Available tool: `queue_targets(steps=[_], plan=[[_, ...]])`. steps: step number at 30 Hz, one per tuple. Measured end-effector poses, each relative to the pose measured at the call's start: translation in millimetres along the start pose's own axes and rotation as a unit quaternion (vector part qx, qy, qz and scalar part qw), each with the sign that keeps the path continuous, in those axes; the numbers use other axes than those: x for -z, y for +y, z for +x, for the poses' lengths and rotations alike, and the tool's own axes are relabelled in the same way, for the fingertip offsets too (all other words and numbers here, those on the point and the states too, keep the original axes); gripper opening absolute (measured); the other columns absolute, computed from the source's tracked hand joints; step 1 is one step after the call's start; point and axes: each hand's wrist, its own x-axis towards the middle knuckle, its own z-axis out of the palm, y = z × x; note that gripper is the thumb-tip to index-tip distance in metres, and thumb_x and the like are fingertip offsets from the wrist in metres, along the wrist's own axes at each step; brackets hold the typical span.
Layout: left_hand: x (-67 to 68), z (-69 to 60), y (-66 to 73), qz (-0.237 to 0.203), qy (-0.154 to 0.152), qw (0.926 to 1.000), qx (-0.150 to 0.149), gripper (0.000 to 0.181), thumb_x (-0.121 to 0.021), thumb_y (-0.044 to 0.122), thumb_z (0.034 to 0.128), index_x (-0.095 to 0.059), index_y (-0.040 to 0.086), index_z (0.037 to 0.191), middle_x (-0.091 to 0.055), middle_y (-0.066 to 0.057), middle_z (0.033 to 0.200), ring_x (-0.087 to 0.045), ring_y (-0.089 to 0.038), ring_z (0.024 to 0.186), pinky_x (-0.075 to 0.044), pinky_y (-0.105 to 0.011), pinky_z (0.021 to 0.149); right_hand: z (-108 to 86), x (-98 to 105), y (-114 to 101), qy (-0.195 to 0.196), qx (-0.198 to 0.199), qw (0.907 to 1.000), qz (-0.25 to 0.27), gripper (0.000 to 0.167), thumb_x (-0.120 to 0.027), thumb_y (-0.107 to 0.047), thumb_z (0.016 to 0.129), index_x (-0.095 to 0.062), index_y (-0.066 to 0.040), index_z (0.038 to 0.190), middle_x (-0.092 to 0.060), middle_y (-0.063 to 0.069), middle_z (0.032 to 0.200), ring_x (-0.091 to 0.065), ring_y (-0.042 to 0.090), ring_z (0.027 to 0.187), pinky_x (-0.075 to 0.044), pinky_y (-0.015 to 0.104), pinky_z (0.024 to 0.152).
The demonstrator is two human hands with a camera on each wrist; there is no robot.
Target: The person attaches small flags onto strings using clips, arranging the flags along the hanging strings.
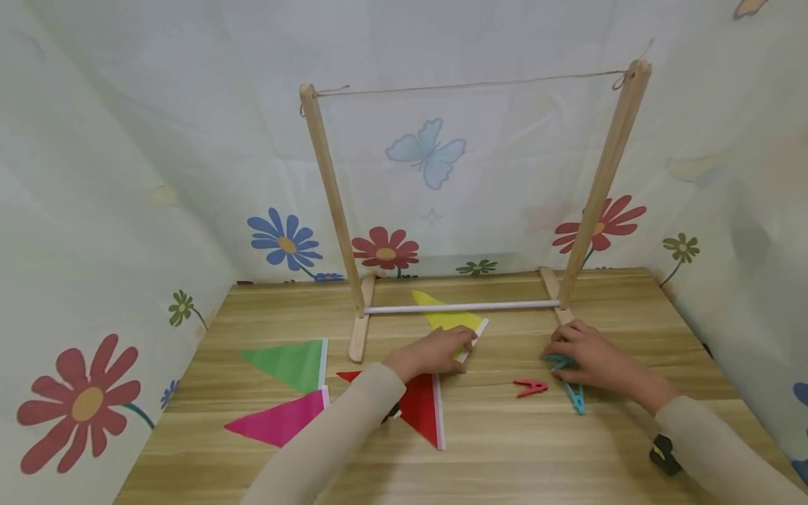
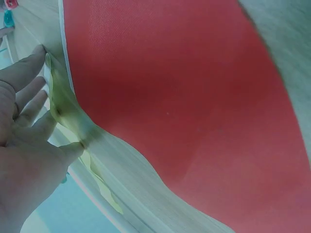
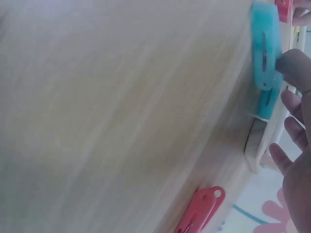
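My left hand (image 1: 438,351) grips the white-edged end of a yellow pennant (image 1: 448,319); in the left wrist view the yellow cloth buckles up between the fingers. Just below that hand lies a red pennant (image 1: 421,410), partly covered by the forearm. On the right, my right hand (image 1: 590,359) has its thumb and fingers about a light-blue clothespin (image 1: 560,361), partly hidden by them. A second light-blue clothespin (image 1: 576,400) lies right beneath the hand. A red clothespin (image 1: 530,388) lies to its left. The right wrist view shows another red clothespin (image 3: 199,209) on the tabletop.
A wooden frame (image 1: 331,189) with two posts stands at the back, a string (image 1: 473,85) tied across its top and a white rod (image 1: 461,307) near its base. Green (image 1: 290,365) and pink (image 1: 280,419) pennants lie at the left on the wood-patterned table (image 1: 505,463). Printed curtains surround it.
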Motion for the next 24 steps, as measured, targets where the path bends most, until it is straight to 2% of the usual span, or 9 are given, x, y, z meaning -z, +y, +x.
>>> queue_targets(steps=[6,9,11,13,15,18,19,21,24], plan=[[-0.1,-0.3,0.1,0.009,0.0,1.0,0.003,0.039,-0.072,0.029,0.0961,-0.058,0.017,0.131,-0.043,0.004,0.155,-0.042,-0.011,0.14,-0.024,-0.049,0.123,5.5,0.8,-2.3,0.016,0.062,0.9979,-0.002,0.041,-0.087,-0.006,0.075,-0.078,-0.024,0.111,-0.064,0.002,0.108,-0.052,0.022,0.098,-0.047,0.041,0.08],[-0.9,-1.0,-0.6,0.001,0.0,1.0,-0.001,0.039,-0.072,0.029,0.0965,-0.058,0.017,0.131,-0.043,0.004,0.155,-0.042,-0.011,0.14,-0.023,-0.05,0.123,3.2,1.1,-2.1,0.032,0.063,0.9975,-0.009,0.045,-0.085,0.003,0.074,-0.077,-0.023,0.11,-0.065,0.006,0.11,-0.054,0.026,0.1,-0.049,0.045,0.08],[-0.8,-2.8,-2.5,-0.003,-0.003,1.0,-0.009,0.043,-0.071,0.03,0.097,-0.056,0.016,0.134,-0.042,0.003,0.157,-0.04,-0.012,0.142,-0.022,-0.051,0.123,0.2,1.1,-1.9,0.043,0.035,0.9985,-0.007,0.042,-0.082,0.005,0.076,-0.077,-0.018,0.11,-0.065,0.008,0.11,-0.056,0.029,0.101,-0.051,0.048,0.082],[-0.7,-5.7,-5.8,0.0,-0.013,0.9998,-0.018,0.054,-0.07,0.036,0.0971,-0.051,0.016,0.143,-0.036,0.002,0.161,-0.033,-0.014,0.148,-0.019,-0.051,0.124,-3.9,0.5,-3.2,0.05,-0.014,0.9986,-0.003,0.033,-0.082,0.0,0.079,-0.076,-0.012,0.109,-0.065,0.011,0.111,-0.057,0.033,0.104,-0.05,0.052,0.086],[-0.1,-9.0,-10.5,0.007,-0.024,0.9994,-0.022,0.069,-0.069,0.041,0.0965,-0.041,0.016,0.154,-0.03,0.001,0.165,-0.025,-0.016,0.153,-0.016,-0.048,0.125,-7.5,-0.4,-6.7,0.045,-0.071,0.9965,0.001,0.027,-0.082,-0.012,0.084,-0.074,-0.007,0.109,-0.064,0.014,0.114,-0.056,0.037,0.108,-0.049,0.055,0.09],[1.1,-12.6,-16.3,0.035,-0.031,0.9988,-0.016,0.087,-0.067,0.051,0.0952,-0.025,0.016,0.163,-0.02,0.001,0.169,-0.013,-0.02,0.156,-0.013,-0.044,0.126,-9.2,-2.5,-14.6,0.023,-0.139,0.99,-0.012,0.041,-0.081,-0.039,0.086,-0.074,-0.005,0.109,-0.063,0.017,0.12,-0.054,0.04,0.115,-0.046,0.059,0.096],[1.5,-13.1,-17.1,0.045,-0.03,0.9984,-0.013,0.089,-0.065,0.053,0.0956,-0.022,0.016,0.163,-0.018,0.001,0.17,-0.012,-0.02,0.157,-0.012,-0.043,0.126,-8.7,-3.1,-17.5,0.015,-0.152,0.9881,-0.017,0.046,-0.08,-0.045,0.086,-0.074,-0.006,0.109,-0.063,0.017,0.121,-0.053,0.041,0.116,-0.046,0.06,0.097],[2.2,-13.4,-17.1,0.067,-0.024,0.9974,-0.009,0.089,-0.061,0.057,0.0966,-0.02,0.015,0.164,-0.016,0.001,0.17,-0.012,-0.021,0.157,-0.013,-0.045,0.126,-6.8,-4.3,-21.8,0.011,-0.164,0.9861,-0.026,0.048,-0.079,-0.049,0.085,-0.073,-0.007,0.107,-0.062,0.017,0.123,-0.053,0.042,0.117,-0.047,0.061,0.096],[1.7,-12.4,-14.5,0.111,-0.014,0.9936,-0.014,0.086,-0.052,0.061,0.0991,-0.02,0.015,0.163,-0.016,0.001,0.17,-0.013,-0.022,0.157,-0.016,-0.05,0.125,-3.9,-5.0,-23.4,0.028,-0.157,0.9871,-0.018,0.038,-0.083,-0.038,0.084,-0.074,-0.007,0.104,-0.062,0.019,0.122,-0.053,0.043,0.116,-0.048,0.062,0.093]])
